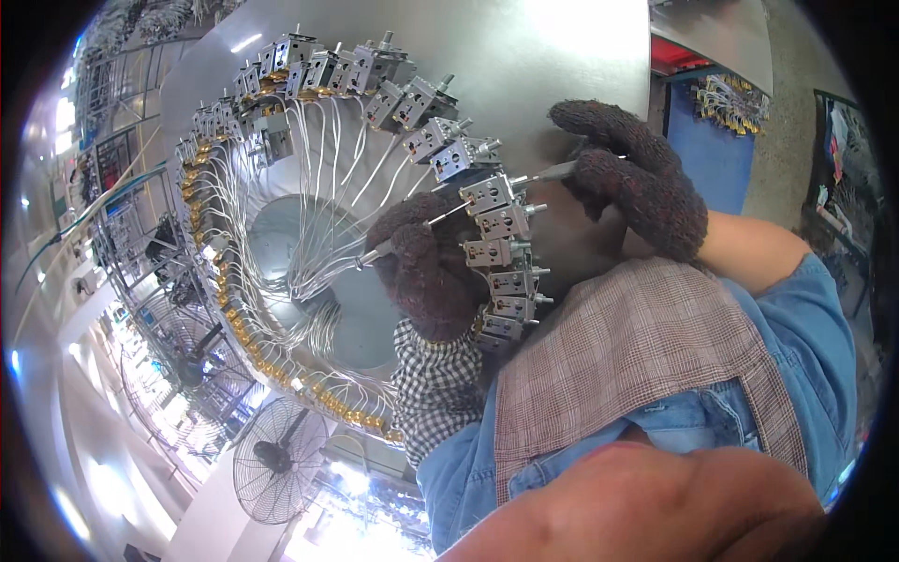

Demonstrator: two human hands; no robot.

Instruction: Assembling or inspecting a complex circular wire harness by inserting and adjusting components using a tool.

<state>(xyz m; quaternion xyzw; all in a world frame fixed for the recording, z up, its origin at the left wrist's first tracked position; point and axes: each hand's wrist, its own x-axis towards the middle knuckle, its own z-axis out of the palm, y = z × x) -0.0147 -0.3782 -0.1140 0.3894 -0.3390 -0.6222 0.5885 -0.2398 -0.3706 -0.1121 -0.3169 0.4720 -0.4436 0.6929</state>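
Note:
My left hand (429, 272), in a dark knitted glove, is closed around a slim metal rod tool (376, 253). Its thin tip reaches toward a small metal switch-like block (487, 194) with a shaft. On the block's other side my right hand (641, 178), gloved the same way, pinches a grey tapered tool (552, 171) pointed at the shaft. Several similar blocks (498, 223) stand in a curved row along a round metal table (524, 56). Thin white leads (323, 140) run from the row toward the middle.
Brass-coloured fittings (245, 339) line the ring's far left edge. A grey round disc (361, 318) lies under the leads. More blocks (732, 103) sit on a blue surface (702, 140) at right. A standing fan (274, 457) is at lower left.

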